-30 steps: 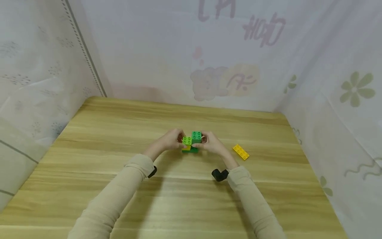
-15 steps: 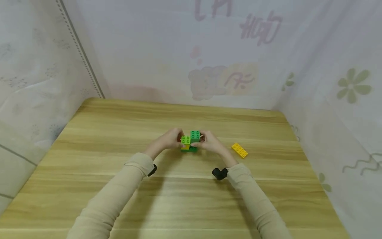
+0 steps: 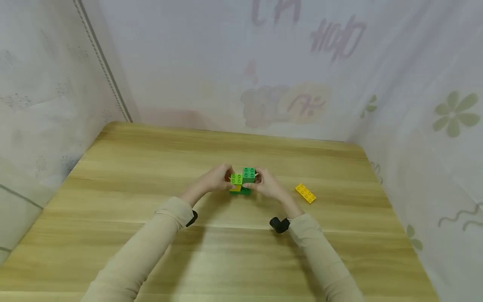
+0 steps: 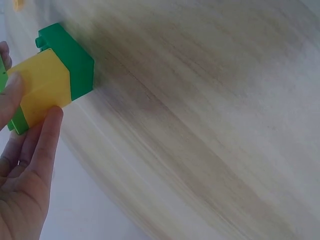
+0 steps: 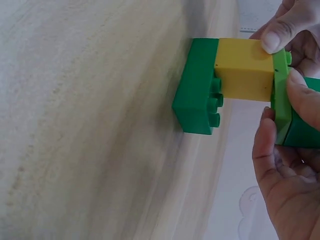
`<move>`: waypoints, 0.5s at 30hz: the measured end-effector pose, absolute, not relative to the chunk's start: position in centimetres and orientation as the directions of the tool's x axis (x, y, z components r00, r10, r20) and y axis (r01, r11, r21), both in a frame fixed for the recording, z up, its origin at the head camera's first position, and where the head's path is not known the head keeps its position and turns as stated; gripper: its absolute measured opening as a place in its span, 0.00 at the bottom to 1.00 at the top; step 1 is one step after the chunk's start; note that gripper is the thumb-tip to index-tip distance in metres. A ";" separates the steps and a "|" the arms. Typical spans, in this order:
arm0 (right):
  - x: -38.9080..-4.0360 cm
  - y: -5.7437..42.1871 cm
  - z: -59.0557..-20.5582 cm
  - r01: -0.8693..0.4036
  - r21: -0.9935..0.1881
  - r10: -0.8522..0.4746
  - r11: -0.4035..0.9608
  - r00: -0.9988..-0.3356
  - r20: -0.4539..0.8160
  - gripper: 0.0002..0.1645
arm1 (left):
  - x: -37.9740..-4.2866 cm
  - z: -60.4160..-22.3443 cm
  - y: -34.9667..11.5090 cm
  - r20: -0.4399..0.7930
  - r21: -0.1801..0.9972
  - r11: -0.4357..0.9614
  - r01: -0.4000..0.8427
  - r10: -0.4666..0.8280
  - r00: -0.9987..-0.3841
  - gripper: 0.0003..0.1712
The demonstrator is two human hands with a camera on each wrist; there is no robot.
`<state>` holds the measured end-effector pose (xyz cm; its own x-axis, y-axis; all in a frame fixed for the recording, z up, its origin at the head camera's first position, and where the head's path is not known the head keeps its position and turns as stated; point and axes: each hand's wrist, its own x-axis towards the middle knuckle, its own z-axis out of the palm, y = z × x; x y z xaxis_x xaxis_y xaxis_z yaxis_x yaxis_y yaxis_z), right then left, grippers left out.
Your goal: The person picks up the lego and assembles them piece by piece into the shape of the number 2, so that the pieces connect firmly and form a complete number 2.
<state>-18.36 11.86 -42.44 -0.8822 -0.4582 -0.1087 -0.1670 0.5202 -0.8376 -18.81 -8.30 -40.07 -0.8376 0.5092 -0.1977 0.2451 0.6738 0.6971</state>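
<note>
Both hands hold one small stack of toy building bricks at the middle of the table. At its bottom is a dark green brick (image 5: 195,90), with a yellow brick (image 5: 245,70) on one end and bare studs on the other. A lime green plate (image 3: 236,179) tops the yellow brick and reaches out over the gap. On its right part sits an upper green brick (image 3: 248,173). My left hand (image 3: 216,178) pinches the yellow brick between thumb and fingers, close to the lime plate. My right hand (image 3: 268,184) pinches the lime plate and upper green brick, partly covering both.
A loose yellow plate (image 3: 305,193) with several studs lies right of the hands on the wooden table (image 3: 241,260). Patterned cloth (image 3: 196,75) walls stand behind the table and on both sides. A black wrist device (image 3: 279,225) sticks out at the right cuff.
</note>
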 end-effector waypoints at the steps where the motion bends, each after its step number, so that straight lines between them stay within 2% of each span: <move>1: -18.5 11.9 -42.2 -0.170 -0.837 -0.455 0.520 -0.885 -0.103 0.23 | -18.9 -39.9 -8.3 -0.191 0.696 0.673 0.248 0.507 -0.840 0.20; 15: -18.3 11.9 -42.1 -0.158 -0.850 -0.465 0.502 -0.878 -0.111 0.23 | -19.2 -39.9 -8.1 -0.245 0.681 0.697 0.223 0.504 -0.828 0.20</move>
<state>-18.29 11.94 -42.10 -0.8780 -0.4655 -0.1114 -0.1581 0.5017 -0.8505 -19.21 -8.15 -39.91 -0.8282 0.5042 -0.2446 0.2235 0.6974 0.6809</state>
